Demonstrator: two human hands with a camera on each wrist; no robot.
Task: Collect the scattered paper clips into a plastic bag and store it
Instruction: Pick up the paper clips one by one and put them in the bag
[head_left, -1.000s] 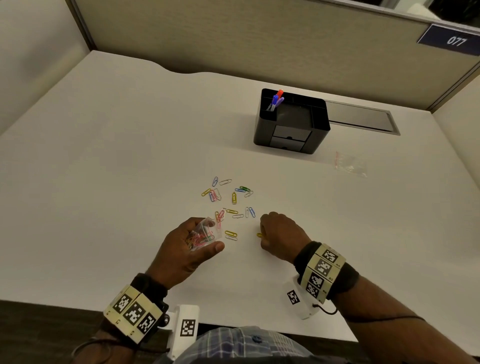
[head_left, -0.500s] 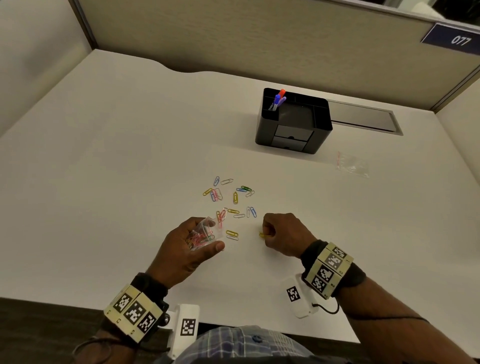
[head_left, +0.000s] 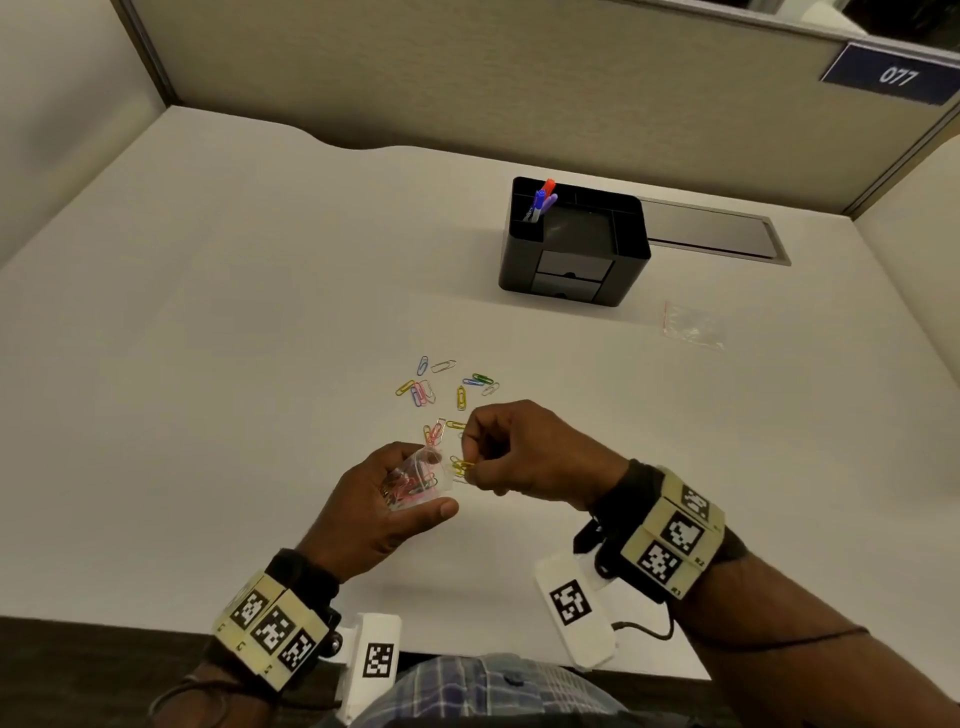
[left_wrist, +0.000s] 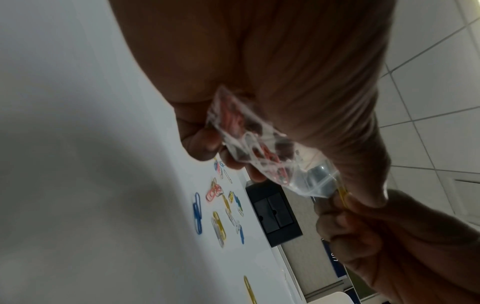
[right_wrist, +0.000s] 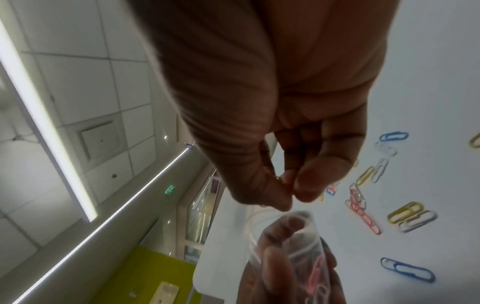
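Note:
My left hand grips a small clear plastic bag with several pink and red paper clips inside, held just above the white desk. My right hand pinches a yellow paper clip between thumb and finger right at the bag's open mouth. The left wrist view shows the bag and the yellow clip at its rim. In the right wrist view the bag lies just beyond my pinching fingertips. Several coloured paper clips lie scattered on the desk beyond both hands.
A black desk organizer with pens and small drawers stands at the back. To its right lies a second, empty clear bag. Behind that bag is a grey cable slot. Partition walls enclose the desk on three sides.
My right hand has picked the yellow clip off the desk and carried it left and up to the bag's mouth. The left hand still holds the bag in about the same place.

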